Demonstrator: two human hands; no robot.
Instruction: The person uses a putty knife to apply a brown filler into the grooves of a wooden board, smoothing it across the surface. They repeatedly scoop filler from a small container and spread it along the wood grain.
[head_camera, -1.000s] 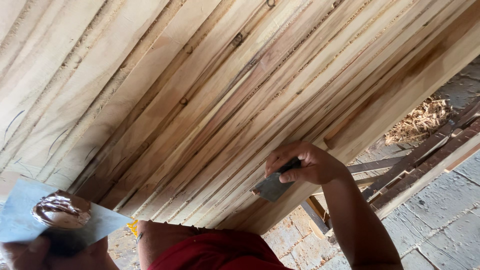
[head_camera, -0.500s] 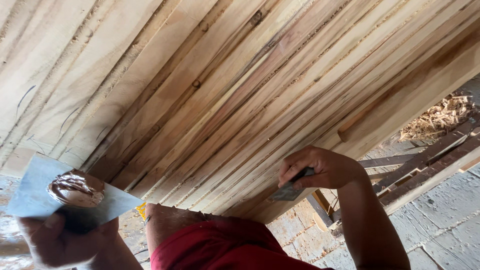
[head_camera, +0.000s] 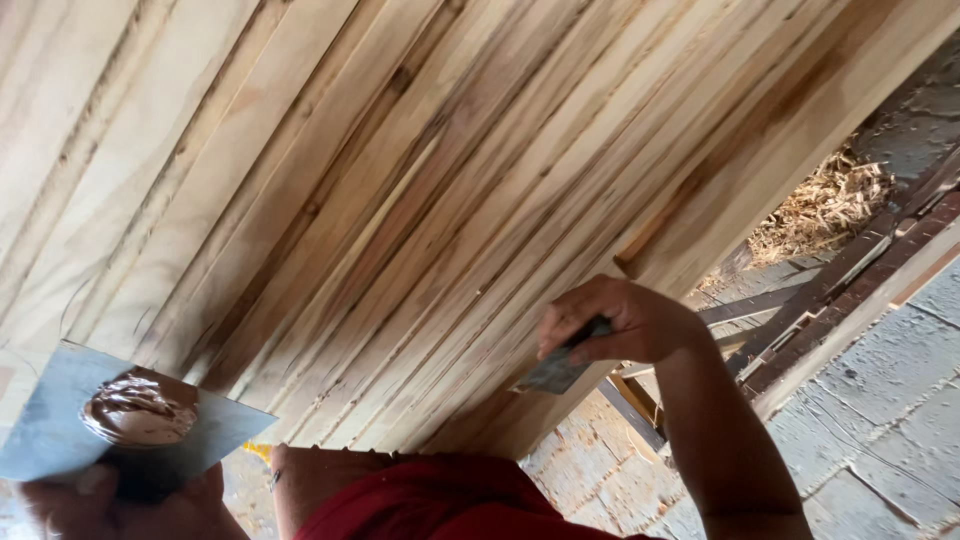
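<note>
A large panel of glued wooden strips (head_camera: 400, 200) fills most of the view. My right hand (head_camera: 625, 320) grips a small metal putty knife (head_camera: 555, 372), its blade pressed against the panel's lower edge. At the bottom left my left hand (head_camera: 110, 500) holds a wide grey metal scraper (head_camera: 60, 430). A lump of brown wood filler (head_camera: 138, 410) sits on that scraper's blade. My red-clad knee shows at the bottom centre.
A pile of wood shavings (head_camera: 825, 205) lies on the floor at the right. Dark wooden frame pieces (head_camera: 840, 290) lean beside it, above a grey paved floor (head_camera: 880, 400).
My right hand with the putty knife has slid slightly along the panel's edge. The left hand with the loaded scraper stays low at the left; the view has shifted a little.
</note>
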